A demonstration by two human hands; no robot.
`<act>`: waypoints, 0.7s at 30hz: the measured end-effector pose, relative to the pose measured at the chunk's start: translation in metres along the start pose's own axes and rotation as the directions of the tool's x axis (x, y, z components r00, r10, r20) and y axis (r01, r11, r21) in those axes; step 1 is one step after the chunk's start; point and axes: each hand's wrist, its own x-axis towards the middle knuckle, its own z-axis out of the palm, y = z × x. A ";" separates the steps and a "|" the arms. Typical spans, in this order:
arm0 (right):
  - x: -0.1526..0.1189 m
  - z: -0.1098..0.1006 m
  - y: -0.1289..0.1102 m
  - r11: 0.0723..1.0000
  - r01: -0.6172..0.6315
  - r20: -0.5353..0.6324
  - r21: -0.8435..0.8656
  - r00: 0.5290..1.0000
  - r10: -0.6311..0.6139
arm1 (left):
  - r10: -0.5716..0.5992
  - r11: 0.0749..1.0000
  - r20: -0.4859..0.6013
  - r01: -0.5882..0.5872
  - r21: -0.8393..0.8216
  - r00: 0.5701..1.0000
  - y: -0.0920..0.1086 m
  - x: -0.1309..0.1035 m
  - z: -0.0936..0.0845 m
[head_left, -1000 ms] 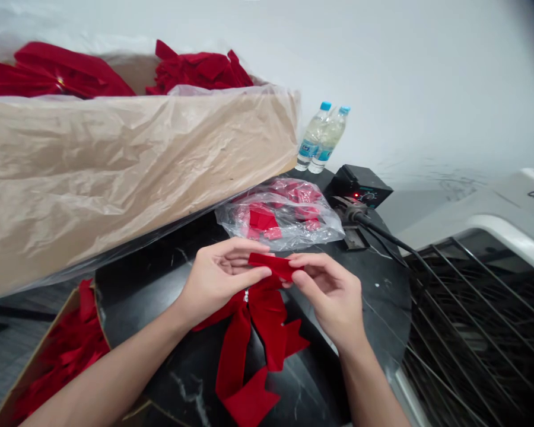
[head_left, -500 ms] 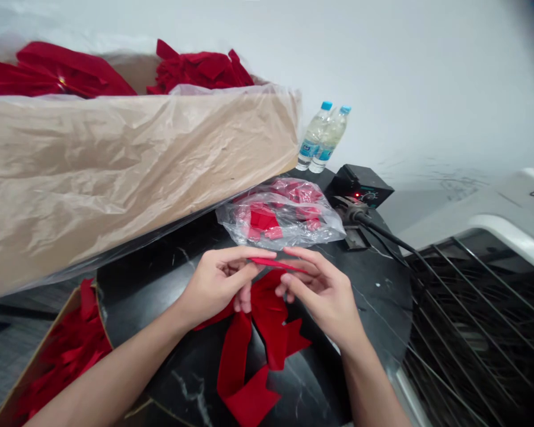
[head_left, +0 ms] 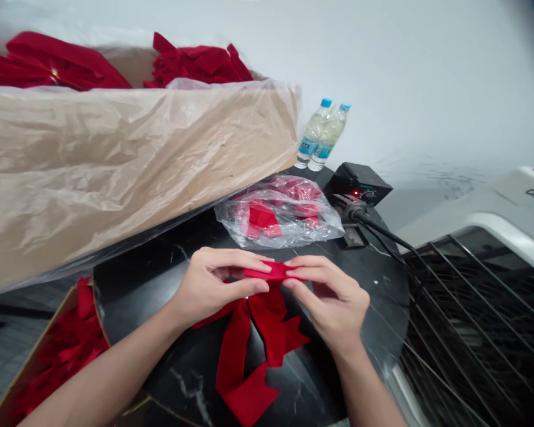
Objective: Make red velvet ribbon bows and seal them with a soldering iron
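Observation:
Between my two hands is a short strip of red ribbon (head_left: 273,272), held level above the table. My left hand (head_left: 225,281) pinches its left end between thumb and fingers. At the other end, my right hand (head_left: 324,296) grips it the same way, fingertips close to those of the left. Just below lies a red velvet bow (head_left: 267,332) on the black marbled table (head_left: 191,379). Its notched tails spread toward me, while my hands hide part of its upper loops.
A plastic-lined cardboard box (head_left: 137,154) of red bows fills the upper left. Behind my hands lies a clear bag (head_left: 289,234) of red pieces. Two bottles (head_left: 314,139), a black control box (head_left: 360,182) with a cable, and a heater (head_left: 463,284) stand right. Another box (head_left: 40,344) holds red ribbon.
The ribbon strip has turned from edge-on to showing its flat face. My left thumb and fingers have moved onto it, and my right fingers have closed in on its end.

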 end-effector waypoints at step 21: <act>-0.003 0.012 0.000 0.892 -0.389 0.007 0.229 0.917 0.398 | -0.362 0.928 -0.137 0.343 -0.147 0.922 0.006 0.001 0.012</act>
